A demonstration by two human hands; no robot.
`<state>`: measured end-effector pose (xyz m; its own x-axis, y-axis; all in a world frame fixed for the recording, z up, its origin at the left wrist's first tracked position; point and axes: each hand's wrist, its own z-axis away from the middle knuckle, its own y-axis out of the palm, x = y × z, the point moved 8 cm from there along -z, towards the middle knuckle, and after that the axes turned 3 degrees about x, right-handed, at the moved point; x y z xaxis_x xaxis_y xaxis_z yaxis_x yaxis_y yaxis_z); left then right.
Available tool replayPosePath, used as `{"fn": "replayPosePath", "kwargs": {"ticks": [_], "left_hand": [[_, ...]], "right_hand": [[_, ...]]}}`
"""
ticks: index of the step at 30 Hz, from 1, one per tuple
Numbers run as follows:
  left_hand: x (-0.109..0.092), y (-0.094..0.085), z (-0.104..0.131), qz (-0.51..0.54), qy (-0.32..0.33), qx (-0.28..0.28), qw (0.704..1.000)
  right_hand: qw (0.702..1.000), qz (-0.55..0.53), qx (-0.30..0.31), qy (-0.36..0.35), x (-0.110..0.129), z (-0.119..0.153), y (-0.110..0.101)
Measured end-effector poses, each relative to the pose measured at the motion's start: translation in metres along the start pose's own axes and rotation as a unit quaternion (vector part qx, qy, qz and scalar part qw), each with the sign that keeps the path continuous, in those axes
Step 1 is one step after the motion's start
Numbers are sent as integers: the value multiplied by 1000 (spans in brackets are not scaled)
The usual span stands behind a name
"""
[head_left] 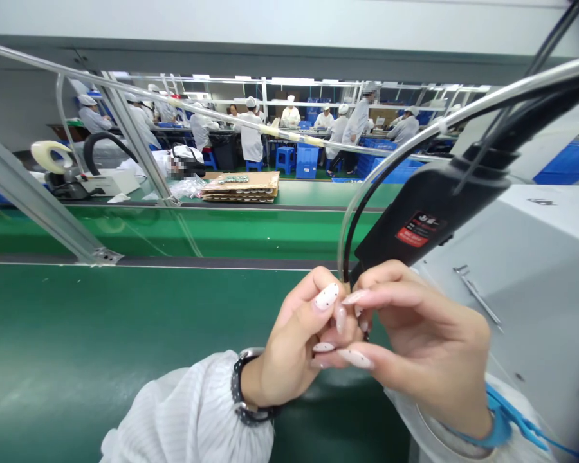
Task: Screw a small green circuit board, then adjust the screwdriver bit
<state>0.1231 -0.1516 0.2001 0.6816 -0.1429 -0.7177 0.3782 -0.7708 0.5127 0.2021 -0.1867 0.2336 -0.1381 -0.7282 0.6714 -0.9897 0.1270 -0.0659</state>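
Far left of the black plastic tool with a red label (427,209), a smooth, ring-shaped cream roll (51,157) stands beyond a slanting silver metal strut (41,193). Nearer the tool, flat brown cardboard sheets (241,186) lie stacked. Below-left of it, over the glossy green worktop (101,321), the left hand (289,347) curls narrowly, thumb near its bent fingers; whether it pinches anything I cannot tell. The tool slants down to the fingertips, beside a clear, flexible tube (390,151). Below the tool, the right hand (429,341) arches, thumb and forefinger apart, fingertips meeting the left's; its hold is hidden. A soft blue band (502,424) circles its wrist.
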Motion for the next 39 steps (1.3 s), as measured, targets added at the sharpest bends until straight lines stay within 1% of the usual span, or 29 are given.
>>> {"fn": "replayPosePath", "kwargs": {"ticks": [5, 8, 13, 20, 24, 31, 36, 39], "left_hand": [[-3, -1, 2, -46, 9, -19, 999], [-4, 0, 3, -58, 15, -16, 998], [-1, 0, 5, -40, 16, -3, 999], [1, 0, 8, -43, 30, 25, 998], [3, 0, 6, -38, 31, 30, 998], [4, 1, 6, -25, 35, 37, 998], [3, 3, 7, -16, 55, 55, 997], [2, 3, 7, -16, 58, 59, 996]], "right_hand": [[1000, 0, -5, -5, 1, 1, 1], [1000, 8, -11, -11, 2, 2, 1], [1000, 18, -14, -20, 5, 2, 2], [1000, 15, -7, -24, 7, 2, 3], [1000, 7, 6, -29, 5, 1, 5], [999, 10, 3, -33, 5, -1, 4], [998, 13, 1, -55, 8, 0, 4], [998, 13, 0, -55, 8, 0, 4]]}}
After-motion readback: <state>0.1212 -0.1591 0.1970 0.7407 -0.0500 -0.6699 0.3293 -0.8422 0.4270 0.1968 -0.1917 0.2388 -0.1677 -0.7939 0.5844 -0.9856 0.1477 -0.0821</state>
